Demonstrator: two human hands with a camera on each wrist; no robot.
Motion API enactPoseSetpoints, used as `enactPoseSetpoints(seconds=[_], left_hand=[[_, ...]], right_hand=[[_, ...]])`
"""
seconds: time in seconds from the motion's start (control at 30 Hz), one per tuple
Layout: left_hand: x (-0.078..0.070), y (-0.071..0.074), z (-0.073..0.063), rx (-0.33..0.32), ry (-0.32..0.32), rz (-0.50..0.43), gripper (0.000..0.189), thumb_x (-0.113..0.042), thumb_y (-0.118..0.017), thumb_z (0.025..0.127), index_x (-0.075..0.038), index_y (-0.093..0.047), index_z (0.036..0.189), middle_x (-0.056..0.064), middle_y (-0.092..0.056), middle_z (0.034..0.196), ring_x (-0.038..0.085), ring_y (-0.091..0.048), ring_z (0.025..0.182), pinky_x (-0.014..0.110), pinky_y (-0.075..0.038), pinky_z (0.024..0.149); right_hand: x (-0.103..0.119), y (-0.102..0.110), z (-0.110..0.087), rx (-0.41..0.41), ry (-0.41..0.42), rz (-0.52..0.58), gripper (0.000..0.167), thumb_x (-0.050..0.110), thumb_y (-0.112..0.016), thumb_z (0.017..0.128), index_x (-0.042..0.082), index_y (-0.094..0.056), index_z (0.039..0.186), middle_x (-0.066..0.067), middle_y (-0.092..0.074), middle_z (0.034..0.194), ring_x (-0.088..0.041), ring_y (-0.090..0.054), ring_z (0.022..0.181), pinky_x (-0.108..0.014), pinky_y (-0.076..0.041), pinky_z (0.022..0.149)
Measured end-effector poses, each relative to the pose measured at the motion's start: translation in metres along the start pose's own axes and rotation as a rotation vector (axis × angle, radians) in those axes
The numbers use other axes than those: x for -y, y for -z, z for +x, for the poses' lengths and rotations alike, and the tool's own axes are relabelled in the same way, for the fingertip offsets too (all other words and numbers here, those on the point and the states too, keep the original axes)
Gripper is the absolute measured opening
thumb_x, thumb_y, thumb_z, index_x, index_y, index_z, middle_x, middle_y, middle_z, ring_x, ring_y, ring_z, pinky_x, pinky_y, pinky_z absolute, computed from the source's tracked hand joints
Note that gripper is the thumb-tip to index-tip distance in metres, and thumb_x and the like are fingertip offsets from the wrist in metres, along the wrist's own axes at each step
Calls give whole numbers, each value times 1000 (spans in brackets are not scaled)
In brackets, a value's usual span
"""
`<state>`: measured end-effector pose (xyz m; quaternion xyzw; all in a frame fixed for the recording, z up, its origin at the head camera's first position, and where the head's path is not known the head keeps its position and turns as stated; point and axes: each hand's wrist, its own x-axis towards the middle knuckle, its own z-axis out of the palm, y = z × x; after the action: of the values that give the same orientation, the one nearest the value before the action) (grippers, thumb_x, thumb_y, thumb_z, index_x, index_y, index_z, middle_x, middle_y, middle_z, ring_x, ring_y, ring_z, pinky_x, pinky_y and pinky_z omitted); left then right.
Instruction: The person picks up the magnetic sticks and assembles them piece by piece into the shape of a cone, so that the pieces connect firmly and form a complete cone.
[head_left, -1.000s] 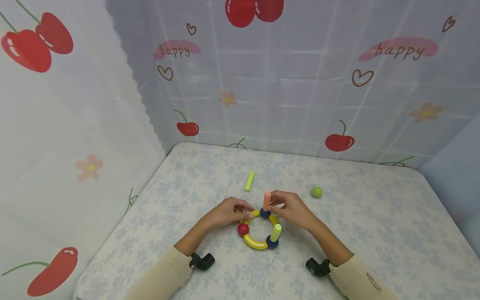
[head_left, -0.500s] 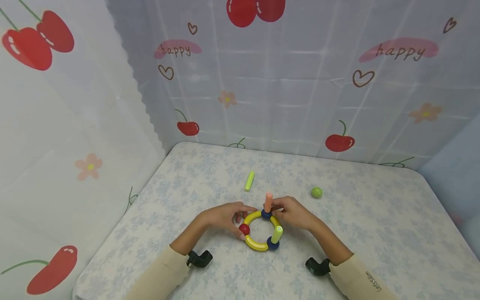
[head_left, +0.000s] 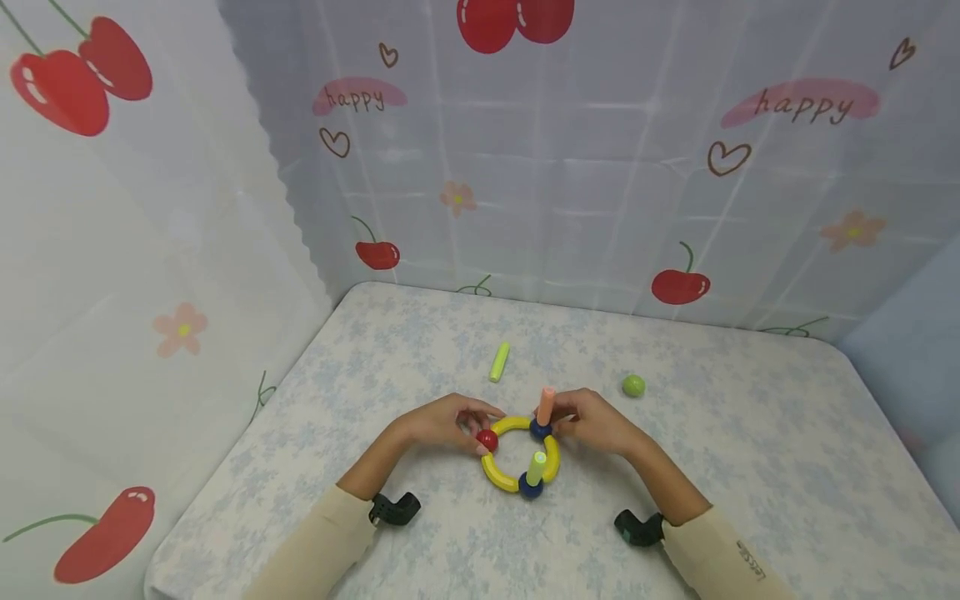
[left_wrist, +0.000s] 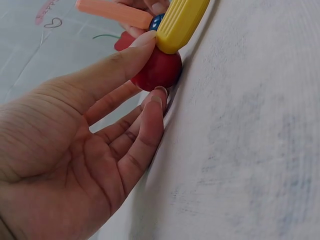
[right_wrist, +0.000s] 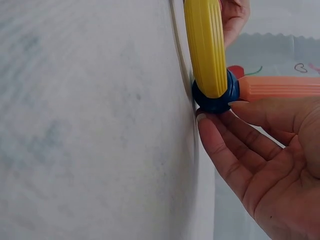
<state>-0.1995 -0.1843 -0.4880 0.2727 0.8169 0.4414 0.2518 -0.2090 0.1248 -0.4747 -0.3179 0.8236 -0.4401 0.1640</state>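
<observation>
Head view: yellow ring (head_left: pixel 498 475) lay on the counter (head_left: pixel 375 358) between left hand (head_left: pixel 438 422) and right hand (head_left: pixel 600 423). Red ball (head_left: pixel 488 442) sat within the left fingers, far blue ball (head_left: pixel 540 429) at the right ones; from it rose an orange rod (head_left: pixel 547 406), from near blue ball (head_left: pixel 531 487) a lime rod (head_left: pixel 536 469)

Left wrist view: thumb and fingers narrow, holding the glossy red ball; ribbed yellow bar (left_wrist: pixel 181 25) just beside the thumb tip

Right wrist view: fingers pinched the shiny far blue ball, thumb alongside the ribbed orange rod
</observation>
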Motion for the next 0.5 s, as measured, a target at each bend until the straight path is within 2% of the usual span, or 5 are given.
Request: enactPoseSetpoints(seconds=[0.2, 0.3, 0.5], left_hand=[[5, 2, 1, -17, -23, -64, 53, -10, -79, 89, -9, -62, 139, 6, -68, 109, 16, -65, 86, 27, -53, 75], [7, 2, 1, -26, -23, -72, 51, -11, -79, 90, -9, -63, 138, 6, -67, 109, 15, -65, 81, 26, -52, 71], [11, 3, 3, -106, 12, -92, 42, -14, -80, 90, -11, -69, 130, 3, -68, 106, 15, -62, 67, 28, -53, 63]], right_hand=[[-1, 3, 1, 12, -9, 7, 29, -8, -63, 92, 6, -75, 114, -5, -74, 112, -24, -68, 107, -37, -55, 88], [-2, 4, -1, 14, -17, 5, 29, -9, -63, 91, 5, -75, 113, -6, -74, 111, -25, -67, 106, -36, -54, 87], [-3, 7, -2, 30, -14, 10, 26, -7, -66, 91, 7, -74, 111, -6, -73, 109, -26, -67, 105, -35, -53, 85]])
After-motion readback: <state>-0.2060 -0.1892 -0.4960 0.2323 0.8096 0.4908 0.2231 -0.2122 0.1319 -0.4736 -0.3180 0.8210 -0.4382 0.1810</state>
